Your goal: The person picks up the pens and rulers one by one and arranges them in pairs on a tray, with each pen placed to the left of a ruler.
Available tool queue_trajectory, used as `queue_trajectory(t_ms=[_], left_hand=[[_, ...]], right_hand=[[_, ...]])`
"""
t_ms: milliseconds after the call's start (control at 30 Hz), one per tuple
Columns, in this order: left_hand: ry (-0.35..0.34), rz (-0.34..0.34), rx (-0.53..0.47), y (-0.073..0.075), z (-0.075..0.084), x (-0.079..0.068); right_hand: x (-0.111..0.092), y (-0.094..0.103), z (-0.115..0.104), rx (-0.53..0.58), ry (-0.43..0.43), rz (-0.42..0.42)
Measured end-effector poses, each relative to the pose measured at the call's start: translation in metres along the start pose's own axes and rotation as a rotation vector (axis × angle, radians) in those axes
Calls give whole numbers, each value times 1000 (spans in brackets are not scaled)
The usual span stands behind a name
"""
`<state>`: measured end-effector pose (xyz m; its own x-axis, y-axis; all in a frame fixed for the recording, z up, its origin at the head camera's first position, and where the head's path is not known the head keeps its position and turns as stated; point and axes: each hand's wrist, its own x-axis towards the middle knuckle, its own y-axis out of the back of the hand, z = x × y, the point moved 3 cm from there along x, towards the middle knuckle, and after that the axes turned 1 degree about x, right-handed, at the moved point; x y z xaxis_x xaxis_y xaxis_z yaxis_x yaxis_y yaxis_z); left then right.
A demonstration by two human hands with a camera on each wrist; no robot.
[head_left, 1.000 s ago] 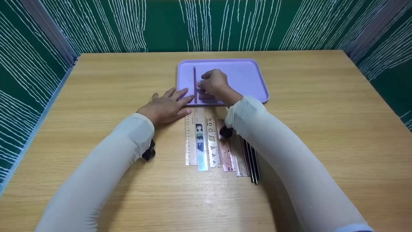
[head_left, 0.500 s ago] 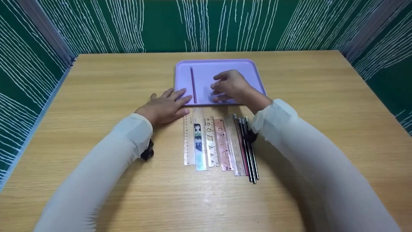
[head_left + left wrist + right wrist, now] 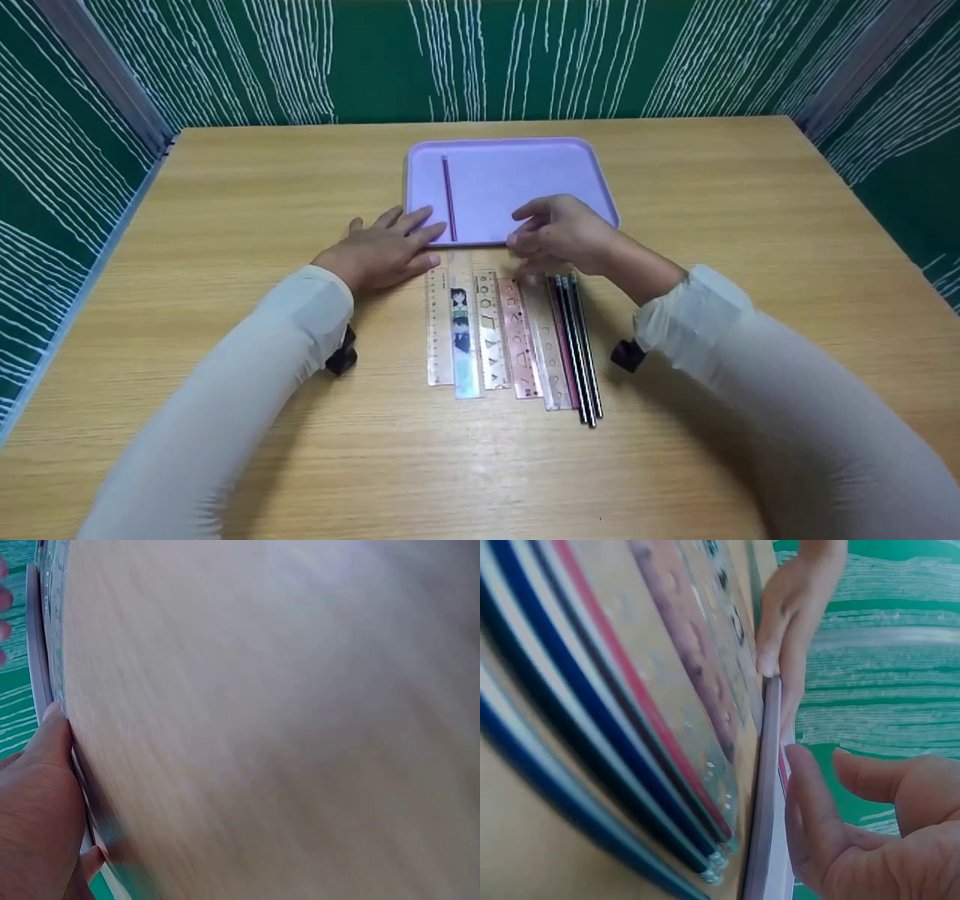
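Note:
My left hand (image 3: 386,251) lies with spread fingers on the near left corner of the purple tray (image 3: 517,169), thumb against the table just short of the rim. A dark red pencil (image 3: 449,199) lies lengthwise in the tray, right beside those fingertips. Over the tray's near edge, toward its right side, hovers my right hand (image 3: 570,236), fingers loosely bent. The right wrist view shows its thumb and forefinger (image 3: 817,802) apart with nothing between them. Below that hand are the upper ends of a clear ruler (image 3: 551,360) and several dark pencils (image 3: 581,352).
In front of the tray, side by side, lie a clear ruler (image 3: 437,330), a ruler with cartoon figures (image 3: 466,352), a stencil ruler (image 3: 492,330) and a pink ruler (image 3: 520,337). A red pencil (image 3: 564,337) lies along the dark ones. A green wall (image 3: 382,67) stands behind the table.
My right hand has moved from beside the pencil in the tray to the right and back toward me, uncovering the upper ends of the pencils. The left hand has stayed in place.

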<state>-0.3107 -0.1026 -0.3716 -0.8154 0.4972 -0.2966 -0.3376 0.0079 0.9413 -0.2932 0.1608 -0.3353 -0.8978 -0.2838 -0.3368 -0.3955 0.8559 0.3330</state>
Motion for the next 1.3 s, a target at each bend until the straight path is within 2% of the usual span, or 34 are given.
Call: queue_trajectory(t_ms=[400, 800, 1133, 1300], left_hand=[[-1, 20, 20, -2, -1, -2], [7, 9, 18, -1, 0, -1], [5, 18, 19, -1, 1, -2], [2, 20, 11, -1, 1, -2]], right_hand=[[-27, -11, 13, -64, 3, -53], [-40, -14, 25, -193, -19, 1], [-47, -11, 24, -230, 14, 21], [-50, -8, 23, -233, 4, 27]])
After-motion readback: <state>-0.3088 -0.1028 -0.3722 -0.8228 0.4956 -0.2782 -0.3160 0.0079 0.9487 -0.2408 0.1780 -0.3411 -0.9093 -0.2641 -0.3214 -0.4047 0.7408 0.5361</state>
